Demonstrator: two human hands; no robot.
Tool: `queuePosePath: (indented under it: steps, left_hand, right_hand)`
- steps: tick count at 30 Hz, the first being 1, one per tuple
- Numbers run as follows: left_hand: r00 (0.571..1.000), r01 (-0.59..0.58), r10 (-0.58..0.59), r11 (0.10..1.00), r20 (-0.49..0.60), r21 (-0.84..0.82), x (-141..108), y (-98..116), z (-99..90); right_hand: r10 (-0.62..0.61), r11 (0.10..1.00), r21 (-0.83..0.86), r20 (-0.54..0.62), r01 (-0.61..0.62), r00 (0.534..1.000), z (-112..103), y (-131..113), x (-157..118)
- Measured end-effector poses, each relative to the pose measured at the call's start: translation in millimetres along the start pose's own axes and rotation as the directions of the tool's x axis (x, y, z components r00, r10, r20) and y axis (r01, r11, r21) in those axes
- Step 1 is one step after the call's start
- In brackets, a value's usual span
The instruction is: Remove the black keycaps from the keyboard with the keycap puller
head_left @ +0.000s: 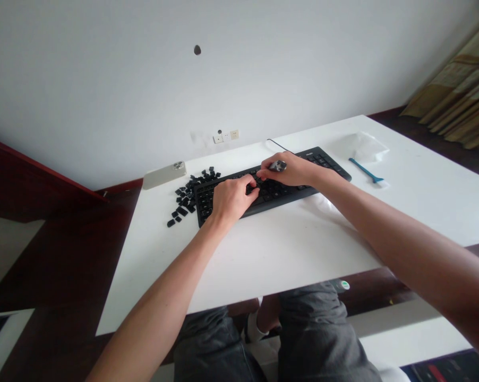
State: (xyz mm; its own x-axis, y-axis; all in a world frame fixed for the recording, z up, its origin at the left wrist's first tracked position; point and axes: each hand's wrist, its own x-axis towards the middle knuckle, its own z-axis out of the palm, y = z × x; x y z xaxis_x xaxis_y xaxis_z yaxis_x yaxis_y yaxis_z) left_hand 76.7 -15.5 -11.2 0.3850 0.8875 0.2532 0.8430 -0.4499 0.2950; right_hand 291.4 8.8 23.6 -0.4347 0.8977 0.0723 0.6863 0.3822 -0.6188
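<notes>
My left hand [233, 199] rests on the left half of a black computer keyboard [272, 198], its fingers spread over the keys with nothing visible in them. My right hand [293, 170] sits over the keyboard's middle and pinches a small grey and silver tool [278, 166] between thumb and fingers. Many keys are gone from the keyboard's left end. Several loose black keycaps [186, 196] lie in a heap on the white table [271, 249], just left of the keyboard and close to my left hand.
A phone in a pale case [163, 175] lies at the table's far left. To the right are a blue-handled brush [365, 171] and a clear plastic bag [362, 147]. A black cable [277, 144] runs behind the keyboard. A wall socket [226, 137] sits above the table.
</notes>
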Motion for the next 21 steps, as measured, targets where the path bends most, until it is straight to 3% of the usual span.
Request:
queuePosePath:
  steps: [6,9,14,21]
  left_hand:
    - [0.984,-0.12,0.119,0.993,-0.132,0.0,0,-5,3.2]
    - [0.982,-0.142,0.134,0.988,-0.13,-0.056,0,-7,4.7]
    - [0.986,-0.145,0.136,0.984,-0.095,-0.1,-1,-10,5.9]
    - [0.981,-0.178,0.168,0.98,-0.1,-0.094,-1,-12,5.6]
  right_hand:
    - [-0.141,0.99,0.003,0.013,0.141,0.99,-11,2,-4]
    - [-0.214,0.976,0.047,0.066,0.211,0.975,-22,7,-5]
    - [-0.24,0.966,0.149,0.207,0.212,0.949,-27,7,-5]
    - [-0.2,0.979,0.084,0.192,0.187,0.961,-17,9,-2]
